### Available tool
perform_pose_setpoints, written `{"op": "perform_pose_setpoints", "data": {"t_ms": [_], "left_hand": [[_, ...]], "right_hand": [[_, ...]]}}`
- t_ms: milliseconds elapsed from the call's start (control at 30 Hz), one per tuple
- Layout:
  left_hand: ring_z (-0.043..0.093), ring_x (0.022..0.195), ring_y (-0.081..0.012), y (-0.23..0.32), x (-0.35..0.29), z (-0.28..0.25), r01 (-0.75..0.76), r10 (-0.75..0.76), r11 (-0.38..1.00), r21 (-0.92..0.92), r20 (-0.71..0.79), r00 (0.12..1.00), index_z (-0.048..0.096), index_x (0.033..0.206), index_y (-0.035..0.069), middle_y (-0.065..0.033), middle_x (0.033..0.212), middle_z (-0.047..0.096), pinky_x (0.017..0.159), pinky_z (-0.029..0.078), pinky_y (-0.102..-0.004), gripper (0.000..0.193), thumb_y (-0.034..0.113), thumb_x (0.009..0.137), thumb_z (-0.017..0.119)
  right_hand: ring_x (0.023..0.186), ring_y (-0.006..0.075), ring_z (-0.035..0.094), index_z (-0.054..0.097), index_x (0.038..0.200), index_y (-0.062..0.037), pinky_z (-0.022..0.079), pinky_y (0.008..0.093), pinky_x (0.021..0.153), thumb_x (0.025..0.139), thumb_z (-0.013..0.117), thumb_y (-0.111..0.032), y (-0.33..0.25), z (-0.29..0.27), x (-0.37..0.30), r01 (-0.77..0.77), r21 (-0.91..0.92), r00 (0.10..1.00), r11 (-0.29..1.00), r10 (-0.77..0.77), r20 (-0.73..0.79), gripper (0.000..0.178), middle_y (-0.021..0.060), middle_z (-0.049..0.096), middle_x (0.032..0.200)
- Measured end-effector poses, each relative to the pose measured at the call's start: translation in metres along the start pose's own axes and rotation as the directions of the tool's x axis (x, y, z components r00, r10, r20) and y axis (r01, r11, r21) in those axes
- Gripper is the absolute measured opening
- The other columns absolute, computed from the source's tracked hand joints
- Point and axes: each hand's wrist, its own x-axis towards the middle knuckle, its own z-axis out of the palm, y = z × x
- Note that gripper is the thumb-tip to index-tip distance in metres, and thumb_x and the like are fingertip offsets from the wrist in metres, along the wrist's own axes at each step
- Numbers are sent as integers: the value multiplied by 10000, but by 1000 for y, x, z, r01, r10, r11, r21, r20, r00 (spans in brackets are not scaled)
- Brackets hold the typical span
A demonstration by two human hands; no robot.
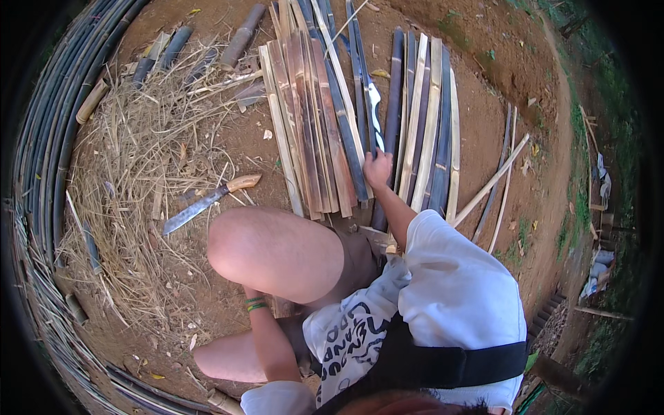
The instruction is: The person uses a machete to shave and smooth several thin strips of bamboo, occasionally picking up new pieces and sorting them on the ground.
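My right hand (377,168) reaches forward and is closed on the lower end of a long tool with a curved white-and-black handle (374,104). The tool lies lengthwise among split bamboo strips, and its far end is hard to make out. To the left of that hand is a bundle of brown split bamboo strips (304,124); to its right are dark and pale bamboo strips (422,124). My left forearm (272,339), with green bands at the wrist, passes behind my raised knee. The fingers of my left hand are hidden there.
A machete (211,202) with a wooden handle lies on the dirt left of my knee. Dry shavings (152,152) cover the ground beyond it. Long dark bamboo poles (48,131) curve along the left side. Short bamboo pieces (243,36) lie at the far left; loose sticks (494,180) are on the right.
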Motion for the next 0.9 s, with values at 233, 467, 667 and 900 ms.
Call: {"op": "perform_pose_setpoints", "data": {"t_ms": [233, 467, 667, 900], "left_hand": [[585, 1196, -256, 4, -1, 5, 8, -8, 1000, -1, 4, 1000, 499, 1383, -25, -176, 1343, 592, 988, 476, -363, 465, 228, 997, 557], [581, 1202, -257, 8, 2, 15, 0, 0, 1000, -6, 24, 1000, 492, 1390, -25, -176, 1352, 585, 991, 475, -364, 472, 231, 998, 557], [578, 1207, -258, 16, 11, 32, -74, 73, 997, 21, 38, 997, 487, 1396, -24, -176, 1360, 579, 993, 475, -364, 479, 233, 998, 557], [574, 1212, -259, 47, 9, 58, -382, 412, 884, 267, -63, 909, 480, 1403, -24, -177, 1369, 573, 997, 474, -365, 487, 236, 999, 557]], "right_hand": [[1043, 399, 585, 719, 1057, -42, 469, 474, 914, 935, 601, -232, -36, -11, 10, 188, 83, 956, 979, -202, 214, 254, 191, 649, 1058], [990, 453, 650, 695, 1030, 0, 496, 510, 892, 948, 536, -298, -26, 3, 43, -51, 64, 879, 997, 14, 476, 347, 271, 687, 1035], [784, 414, 678, 601, 1072, 12, 531, 486, 718, 981, 516, -336, -12, -13, 65, -73, 121, 965, 990, 39, 261, 370, 247, 688, 872], [467, 121, 444, 608, 1035, -64, 400, 294, 440, 1036, 458, -514, -70, -66, 93, -911, 295, 280, 287, -96, 955, 474, -5, 526, 668]]}}
